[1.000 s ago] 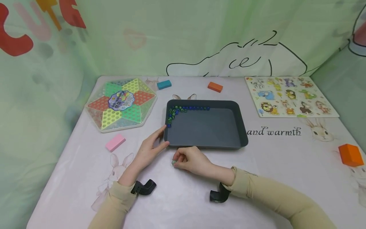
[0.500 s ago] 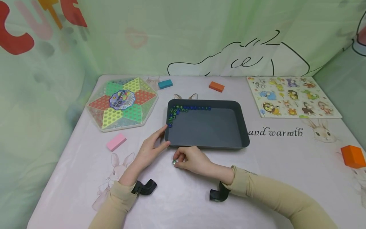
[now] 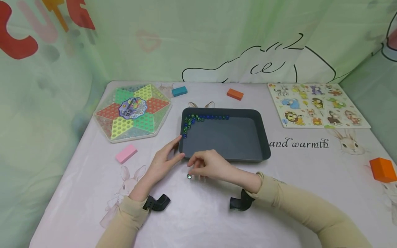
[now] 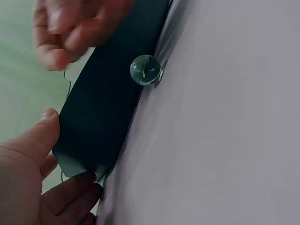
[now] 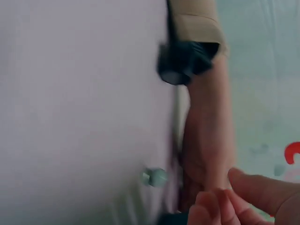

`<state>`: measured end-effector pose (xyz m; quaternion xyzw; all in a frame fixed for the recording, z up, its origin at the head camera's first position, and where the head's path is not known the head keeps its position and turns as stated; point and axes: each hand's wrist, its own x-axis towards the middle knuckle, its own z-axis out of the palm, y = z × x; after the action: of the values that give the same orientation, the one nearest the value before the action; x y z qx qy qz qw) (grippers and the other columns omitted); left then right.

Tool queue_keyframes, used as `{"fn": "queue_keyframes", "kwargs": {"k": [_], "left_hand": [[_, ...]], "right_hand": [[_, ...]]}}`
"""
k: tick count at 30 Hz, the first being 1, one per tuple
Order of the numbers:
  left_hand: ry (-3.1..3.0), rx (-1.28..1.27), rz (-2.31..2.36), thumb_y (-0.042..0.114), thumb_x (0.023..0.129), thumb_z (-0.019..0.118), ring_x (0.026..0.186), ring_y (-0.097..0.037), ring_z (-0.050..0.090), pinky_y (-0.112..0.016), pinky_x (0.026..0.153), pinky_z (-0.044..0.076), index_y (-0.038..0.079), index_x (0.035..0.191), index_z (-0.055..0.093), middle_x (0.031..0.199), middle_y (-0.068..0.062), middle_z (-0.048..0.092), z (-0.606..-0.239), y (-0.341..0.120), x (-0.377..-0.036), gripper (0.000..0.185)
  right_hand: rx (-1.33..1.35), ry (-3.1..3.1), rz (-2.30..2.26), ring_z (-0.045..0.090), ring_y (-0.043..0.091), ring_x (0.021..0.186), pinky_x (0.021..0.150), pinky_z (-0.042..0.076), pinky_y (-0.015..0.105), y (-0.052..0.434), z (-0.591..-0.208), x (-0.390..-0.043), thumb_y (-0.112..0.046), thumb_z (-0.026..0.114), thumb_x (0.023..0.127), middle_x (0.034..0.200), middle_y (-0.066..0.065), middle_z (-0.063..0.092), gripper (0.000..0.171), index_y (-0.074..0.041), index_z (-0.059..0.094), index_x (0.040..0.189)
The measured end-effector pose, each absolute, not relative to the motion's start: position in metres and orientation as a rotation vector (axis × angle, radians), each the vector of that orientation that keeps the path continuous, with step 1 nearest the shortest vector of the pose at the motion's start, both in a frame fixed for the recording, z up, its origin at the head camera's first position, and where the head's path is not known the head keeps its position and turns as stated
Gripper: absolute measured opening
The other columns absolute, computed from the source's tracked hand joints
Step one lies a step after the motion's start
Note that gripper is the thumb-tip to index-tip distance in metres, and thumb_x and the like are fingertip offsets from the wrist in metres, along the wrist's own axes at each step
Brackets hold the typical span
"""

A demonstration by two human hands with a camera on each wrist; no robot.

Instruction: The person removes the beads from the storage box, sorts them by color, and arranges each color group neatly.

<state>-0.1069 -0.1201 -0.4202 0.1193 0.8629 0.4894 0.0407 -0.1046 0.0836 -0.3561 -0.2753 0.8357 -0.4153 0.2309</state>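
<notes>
A dark grey tray sits mid-table with several blue and green marbles lined along its far-left corner. My left hand pinches the tray's near-left corner; in the left wrist view my left hand has its thumb on top of the tray and fingers beneath. A clear marble with a green core lies on the table just in front of the tray, also seen as the marble and, blurred, the marble. My right hand hovers just above it, fingers loosely curled, nothing seen in them.
A Chinese checkers board lies at the left, a pink block in front of it. A teal block and an orange block sit behind the tray. An animal puzzle is at right, an orange block near the right edge.
My right hand has let go of the marble and lifted off the table toward the tray's front edge. The marble stays where it was. The left hand has not moved.
</notes>
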Motion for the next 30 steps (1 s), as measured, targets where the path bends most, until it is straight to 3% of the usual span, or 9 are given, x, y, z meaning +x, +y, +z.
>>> {"fn": "queue_keyframes", "kwargs": {"k": [5, 11, 16, 20, 30], "left_hand": [[2.660, 0.368, 1.502, 0.036, 0.090, 0.059, 0.130, -0.023, 0.042, -0.044, 0.110, 0.030, 0.028, 0.143, 0.035, 0.140, -0.007, 0.046, -0.419, -0.120, -0.107, 0.059], [2.637, 0.368, 1.509, 0.037, 0.090, 0.058, 0.131, -0.023, 0.040, -0.045, 0.110, 0.029, 0.028, 0.143, 0.034, 0.143, -0.005, 0.043, -0.419, -0.120, -0.107, 0.059], [2.637, 0.376, 1.503, 0.036, 0.090, 0.058, 0.131, -0.023, 0.040, -0.045, 0.110, 0.030, 0.027, 0.143, 0.034, 0.143, -0.005, 0.042, -0.418, -0.120, -0.107, 0.059], [2.633, 0.368, 1.491, 0.035, 0.090, 0.059, 0.131, -0.023, 0.040, -0.044, 0.110, 0.030, 0.028, 0.144, 0.033, 0.144, -0.005, 0.041, -0.419, -0.120, -0.107, 0.060], [2.631, 0.378, 1.511, 0.032, 0.090, 0.059, 0.131, -0.024, 0.041, -0.044, 0.110, 0.029, 0.025, 0.143, 0.035, 0.142, -0.007, 0.043, -0.417, -0.119, -0.106, 0.059]], "right_hand": [[-0.698, 2.178, -1.194, 0.061, 0.023, 0.060, 0.059, 0.054, 0.041, 0.085, -0.334, -0.133, -0.015, 0.065, 0.086, 0.080, 0.015, 0.066, 0.020, -0.002, 0.065, 0.101], [-0.623, 2.106, -1.163, 0.062, 0.020, 0.075, 0.069, 0.055, 0.036, 0.086, -0.321, -0.178, -0.018, 0.062, 0.089, 0.095, 0.014, 0.064, 0.027, -0.003, 0.061, 0.112], [-0.624, 2.152, -1.109, 0.061, 0.031, 0.082, 0.074, 0.053, 0.044, 0.084, -0.325, -0.204, -0.019, 0.061, 0.090, 0.098, 0.021, 0.063, 0.030, -0.002, 0.061, 0.114], [-0.663, 2.209, -1.006, 0.062, 0.031, 0.080, 0.071, 0.053, 0.041, 0.080, -0.339, -0.217, -0.019, 0.062, 0.089, 0.093, 0.020, 0.064, 0.028, -0.003, 0.062, 0.113], [-0.906, 2.300, -0.861, 0.062, 0.015, 0.064, 0.057, 0.051, 0.026, 0.072, -0.363, -0.235, -0.015, 0.067, 0.085, 0.079, 0.004, 0.069, 0.017, -0.009, 0.068, 0.101]]}}
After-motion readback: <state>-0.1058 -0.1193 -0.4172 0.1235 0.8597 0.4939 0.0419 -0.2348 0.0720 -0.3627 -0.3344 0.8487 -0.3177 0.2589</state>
